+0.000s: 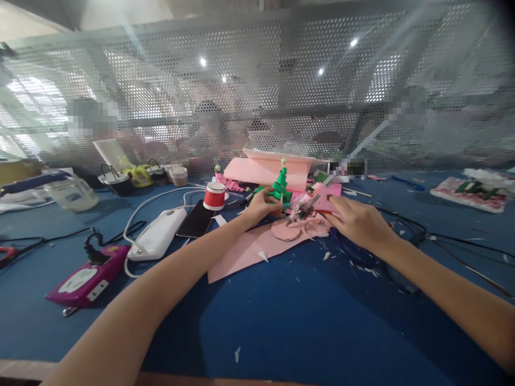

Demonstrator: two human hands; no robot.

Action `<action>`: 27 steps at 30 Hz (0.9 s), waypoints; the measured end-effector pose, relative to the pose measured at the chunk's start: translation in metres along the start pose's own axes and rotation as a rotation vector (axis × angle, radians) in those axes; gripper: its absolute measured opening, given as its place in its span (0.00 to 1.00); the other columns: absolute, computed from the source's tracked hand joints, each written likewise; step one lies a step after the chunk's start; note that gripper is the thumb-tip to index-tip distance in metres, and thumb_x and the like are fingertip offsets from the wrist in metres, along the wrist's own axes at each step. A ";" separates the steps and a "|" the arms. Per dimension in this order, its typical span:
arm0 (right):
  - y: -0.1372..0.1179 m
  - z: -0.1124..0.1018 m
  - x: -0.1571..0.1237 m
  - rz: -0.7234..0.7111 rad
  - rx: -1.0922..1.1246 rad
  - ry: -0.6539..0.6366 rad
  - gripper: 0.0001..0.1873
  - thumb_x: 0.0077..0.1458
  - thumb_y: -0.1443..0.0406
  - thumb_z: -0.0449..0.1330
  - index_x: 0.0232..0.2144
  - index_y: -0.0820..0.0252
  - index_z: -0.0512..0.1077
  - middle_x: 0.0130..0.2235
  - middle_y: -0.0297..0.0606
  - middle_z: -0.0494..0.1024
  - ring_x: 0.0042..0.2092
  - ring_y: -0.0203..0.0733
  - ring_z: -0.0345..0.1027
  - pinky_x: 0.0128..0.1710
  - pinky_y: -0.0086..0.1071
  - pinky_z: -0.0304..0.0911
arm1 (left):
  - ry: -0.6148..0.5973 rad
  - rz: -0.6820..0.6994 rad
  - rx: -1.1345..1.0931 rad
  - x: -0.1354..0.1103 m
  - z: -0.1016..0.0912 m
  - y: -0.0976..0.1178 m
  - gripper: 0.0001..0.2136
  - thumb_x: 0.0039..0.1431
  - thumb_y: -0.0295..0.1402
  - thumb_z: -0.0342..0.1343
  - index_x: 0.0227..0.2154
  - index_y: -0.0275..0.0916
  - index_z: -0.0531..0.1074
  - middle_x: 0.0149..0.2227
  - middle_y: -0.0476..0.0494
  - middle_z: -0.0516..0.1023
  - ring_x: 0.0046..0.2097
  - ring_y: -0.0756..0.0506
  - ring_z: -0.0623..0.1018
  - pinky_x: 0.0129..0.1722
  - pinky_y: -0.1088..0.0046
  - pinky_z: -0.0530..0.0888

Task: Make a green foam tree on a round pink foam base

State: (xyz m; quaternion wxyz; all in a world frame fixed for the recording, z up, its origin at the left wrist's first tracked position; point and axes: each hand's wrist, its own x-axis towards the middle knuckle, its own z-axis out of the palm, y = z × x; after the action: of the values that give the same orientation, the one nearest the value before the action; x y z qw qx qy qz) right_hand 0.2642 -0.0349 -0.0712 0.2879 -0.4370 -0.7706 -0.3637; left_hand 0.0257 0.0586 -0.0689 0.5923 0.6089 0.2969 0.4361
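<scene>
My left hand (pixel 261 207) is closed on a small green paper Christmas tree (pixel 282 182), a spiral strip topped with a pale star, which stands upright. In my right hand (pixel 356 217) is a pink and clear hot glue gun (pixel 303 208), its nozzle pointing down and left near the base of the tree. A long translucent glue stick (pixel 362 145) sticks out of its back. Beneath the nozzle, a cut pink paper circle (pixel 285 230) lies on a larger pink paper sheet (pixel 235 254). My right fingertips are partly hidden behind the gun.
Left of my hands are a red paper cup (pixel 214 196), a black phone (pixel 197 219), a white power bank (pixel 159 234) with its cable, and a purple power strip (pixel 88 276). Rolled pink paper (pixel 267 171) lies behind. A perforated metal screen (pixel 257 80) closes the far side.
</scene>
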 end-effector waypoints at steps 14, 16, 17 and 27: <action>0.001 -0.003 0.001 -0.034 -0.012 -0.005 0.12 0.60 0.63 0.50 0.42 0.65 0.68 0.33 0.43 0.77 0.33 0.43 0.72 0.27 0.32 0.60 | -0.006 -0.002 0.029 0.003 -0.002 -0.005 0.33 0.38 0.27 0.68 0.50 0.33 0.61 0.24 0.51 0.77 0.22 0.46 0.78 0.25 0.70 0.78; 0.001 -0.003 0.001 -0.033 -0.006 -0.009 0.11 0.60 0.63 0.50 0.41 0.64 0.68 0.32 0.42 0.77 0.33 0.43 0.72 0.26 0.32 0.60 | -0.007 0.000 0.031 0.003 -0.002 -0.005 0.34 0.38 0.27 0.68 0.51 0.33 0.61 0.24 0.51 0.77 0.22 0.46 0.78 0.25 0.70 0.78; 0.001 -0.004 0.001 -0.034 0.001 -0.008 0.11 0.60 0.63 0.51 0.40 0.64 0.68 0.32 0.42 0.77 0.33 0.43 0.72 0.26 0.32 0.60 | -0.007 0.002 0.029 0.003 -0.002 -0.005 0.35 0.38 0.27 0.68 0.51 0.33 0.60 0.24 0.51 0.77 0.22 0.46 0.78 0.25 0.71 0.77; -0.001 -0.007 0.003 -0.041 -0.048 0.037 0.15 0.60 0.60 0.53 0.41 0.69 0.68 0.33 0.46 0.76 0.33 0.44 0.71 0.25 0.33 0.60 | -0.015 0.017 0.025 0.004 -0.003 -0.005 0.33 0.37 0.28 0.69 0.48 0.33 0.62 0.23 0.52 0.77 0.22 0.46 0.78 0.26 0.69 0.77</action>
State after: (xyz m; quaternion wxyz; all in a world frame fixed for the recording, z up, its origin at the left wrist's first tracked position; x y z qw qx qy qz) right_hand 0.2631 -0.0392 -0.0653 0.2842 -0.4211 -0.7650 -0.3958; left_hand 0.0256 0.0637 -0.0737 0.5833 0.6221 0.2925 0.4326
